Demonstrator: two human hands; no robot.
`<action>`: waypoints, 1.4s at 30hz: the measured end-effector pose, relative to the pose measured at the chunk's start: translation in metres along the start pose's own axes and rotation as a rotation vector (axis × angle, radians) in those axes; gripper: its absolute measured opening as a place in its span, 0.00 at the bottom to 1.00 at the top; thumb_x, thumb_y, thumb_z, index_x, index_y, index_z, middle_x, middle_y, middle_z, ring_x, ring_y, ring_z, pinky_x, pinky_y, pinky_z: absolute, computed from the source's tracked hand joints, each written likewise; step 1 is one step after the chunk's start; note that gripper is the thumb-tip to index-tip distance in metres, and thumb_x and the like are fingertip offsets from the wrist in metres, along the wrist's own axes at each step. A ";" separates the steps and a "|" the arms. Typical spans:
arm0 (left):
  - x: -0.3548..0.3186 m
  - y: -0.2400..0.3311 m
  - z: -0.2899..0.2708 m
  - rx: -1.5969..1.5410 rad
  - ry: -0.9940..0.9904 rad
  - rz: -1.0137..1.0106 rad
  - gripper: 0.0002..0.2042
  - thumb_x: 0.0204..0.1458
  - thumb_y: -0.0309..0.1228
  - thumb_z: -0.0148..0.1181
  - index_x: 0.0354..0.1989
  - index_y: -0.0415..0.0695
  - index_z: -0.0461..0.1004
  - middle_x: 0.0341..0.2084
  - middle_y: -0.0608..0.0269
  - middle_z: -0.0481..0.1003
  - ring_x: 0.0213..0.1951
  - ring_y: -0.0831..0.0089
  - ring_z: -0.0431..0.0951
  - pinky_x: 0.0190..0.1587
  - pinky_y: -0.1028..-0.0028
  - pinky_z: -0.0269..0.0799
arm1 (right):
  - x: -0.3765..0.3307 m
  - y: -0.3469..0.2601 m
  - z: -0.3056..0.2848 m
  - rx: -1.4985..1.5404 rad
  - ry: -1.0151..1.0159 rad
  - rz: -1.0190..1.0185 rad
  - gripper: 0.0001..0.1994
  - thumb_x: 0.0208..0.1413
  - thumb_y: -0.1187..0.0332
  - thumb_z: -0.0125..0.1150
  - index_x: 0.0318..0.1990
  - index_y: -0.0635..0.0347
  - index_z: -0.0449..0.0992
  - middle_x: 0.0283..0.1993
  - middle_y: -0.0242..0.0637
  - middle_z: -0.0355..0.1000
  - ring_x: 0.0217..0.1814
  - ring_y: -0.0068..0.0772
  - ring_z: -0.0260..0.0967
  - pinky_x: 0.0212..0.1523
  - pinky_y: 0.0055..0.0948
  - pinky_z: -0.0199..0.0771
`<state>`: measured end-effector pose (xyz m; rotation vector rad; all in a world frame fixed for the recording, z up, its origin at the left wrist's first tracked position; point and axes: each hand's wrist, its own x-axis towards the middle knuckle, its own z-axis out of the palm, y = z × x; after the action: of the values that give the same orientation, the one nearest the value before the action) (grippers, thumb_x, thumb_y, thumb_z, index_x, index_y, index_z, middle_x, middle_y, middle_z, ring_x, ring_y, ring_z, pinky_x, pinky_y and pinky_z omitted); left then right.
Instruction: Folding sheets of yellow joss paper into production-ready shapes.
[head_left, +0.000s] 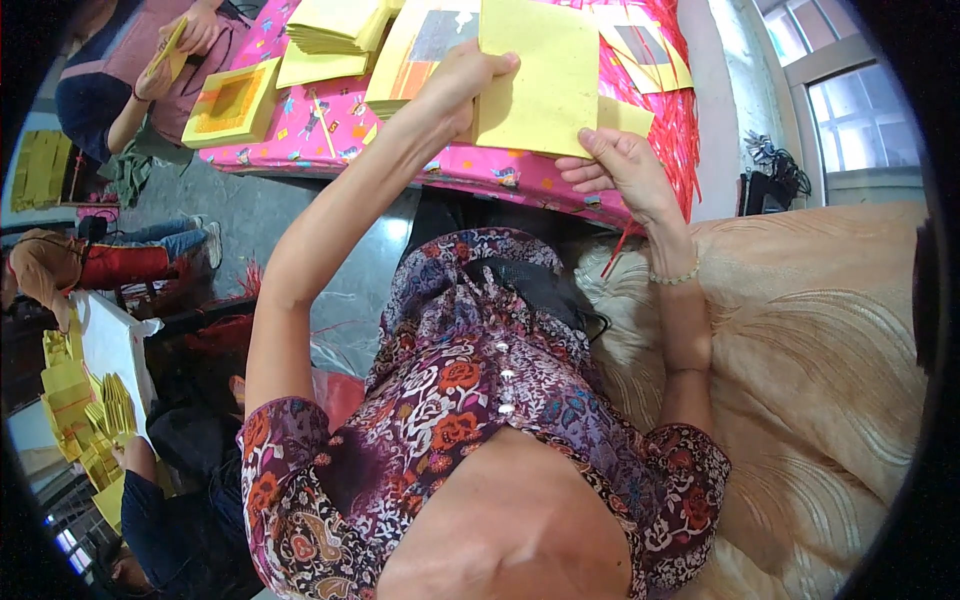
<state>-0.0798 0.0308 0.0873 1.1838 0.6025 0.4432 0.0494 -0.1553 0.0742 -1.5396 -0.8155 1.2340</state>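
Fingers first: left hand (462, 85) pinches the left edge of a yellow paper sheet (540, 75), thumb on the near face, fingers wrapped behind; right hand (620, 165) grips its lower right corner, thumb on top, fingers curled under. Both clenched on the same sheet, neither released.

Largest to smallest, top centre of frame: pink patterned table (500, 172) runs across the upper part, loaded w/ paper. Stacks of yellow sheets (335, 25) sit at upper left-centre, a squarish yellow pad w/ orange centre (232, 103) lies at its left end, more printed yellow pieces (640, 50) at upper right beside red strips (680, 120).

Progress, as a judgement: looks mid-run of a repeated job. Several piles are already built up on the table, so a good share seems done; the sheet in hand isn't laid down or finished yet, & loose pieces remain around it. Can't tell how many are left.

Sheet itself: held above the table's near edge, approx upright & facing the person, plain pale yellow, flat, matte, no print on the visible face. A second yellow layer (625, 118) pokes out lower right behind it; folded flap or separate piece, can't tell.

Another person (150, 70) at upper left handles yellow paper too.
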 end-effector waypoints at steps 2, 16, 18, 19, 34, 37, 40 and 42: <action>-0.007 -0.002 -0.003 -0.034 0.010 0.019 0.16 0.59 0.25 0.48 0.54 0.32 0.64 0.45 0.49 0.74 0.44 0.63 0.78 0.45 0.65 0.76 | -0.004 -0.005 0.008 0.021 -0.012 0.000 0.19 0.63 0.55 0.51 0.47 0.64 0.74 0.42 0.42 0.77 0.37 0.26 0.77 0.33 0.22 0.79; -0.071 -0.033 -0.003 0.236 -0.242 0.162 0.21 0.58 0.23 0.48 0.61 0.36 0.58 0.51 0.56 0.70 0.53 0.72 0.70 0.55 0.72 0.65 | -0.015 0.010 -0.004 0.116 0.062 -0.255 0.13 0.60 0.67 0.58 0.47 0.66 0.75 0.38 0.32 0.77 0.37 0.17 0.72 0.38 0.19 0.73; -0.080 -0.040 -0.009 0.317 -0.348 0.129 0.21 0.58 0.24 0.50 0.60 0.36 0.58 0.51 0.57 0.70 0.53 0.72 0.68 0.55 0.71 0.64 | -0.028 0.012 -0.008 0.025 0.028 -0.163 0.10 0.59 0.68 0.60 0.43 0.66 0.75 0.37 0.31 0.76 0.36 0.16 0.71 0.38 0.18 0.72; -0.084 -0.039 -0.010 0.314 -0.382 0.084 0.21 0.58 0.24 0.50 0.60 0.36 0.59 0.50 0.56 0.71 0.53 0.72 0.69 0.55 0.70 0.65 | -0.037 0.011 -0.007 0.007 -0.028 -0.089 0.09 0.58 0.68 0.60 0.41 0.65 0.75 0.36 0.29 0.76 0.36 0.15 0.71 0.38 0.18 0.71; -0.042 -0.022 0.015 0.860 -0.251 0.578 0.18 0.53 0.33 0.58 0.49 0.39 0.68 0.38 0.47 0.73 0.43 0.55 0.74 0.46 0.63 0.70 | -0.045 0.105 -0.039 0.042 0.319 -0.249 0.16 0.64 0.72 0.47 0.59 0.61 0.63 0.45 0.30 0.73 0.39 0.14 0.70 0.35 0.15 0.69; -0.039 -0.015 0.022 0.809 -0.031 0.731 0.16 0.51 0.26 0.57 0.50 0.39 0.69 0.41 0.50 0.72 0.47 0.57 0.72 0.48 0.65 0.69 | -0.028 0.103 -0.051 0.039 0.461 -0.246 0.17 0.64 0.70 0.47 0.59 0.60 0.63 0.44 0.30 0.73 0.38 0.15 0.71 0.29 0.16 0.70; -0.027 -0.033 0.019 0.854 -0.065 0.746 0.16 0.52 0.19 0.49 0.51 0.39 0.68 0.42 0.51 0.71 0.47 0.59 0.73 0.49 0.66 0.69 | -0.004 0.103 -0.064 0.006 0.520 -0.175 0.15 0.63 0.70 0.49 0.55 0.62 0.66 0.42 0.32 0.74 0.34 0.17 0.71 0.27 0.18 0.71; -0.022 -0.045 0.020 0.875 -0.102 0.697 0.18 0.52 0.15 0.43 0.52 0.38 0.67 0.43 0.49 0.71 0.47 0.59 0.73 0.50 0.67 0.69 | 0.015 0.112 -0.073 -0.030 0.554 -0.143 0.12 0.62 0.68 0.52 0.50 0.62 0.70 0.39 0.33 0.74 0.32 0.18 0.71 0.24 0.19 0.71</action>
<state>-0.0826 -0.0118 0.0538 2.2602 0.2622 0.7299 0.1162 -0.1961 -0.0348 -1.7009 -0.5636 0.6401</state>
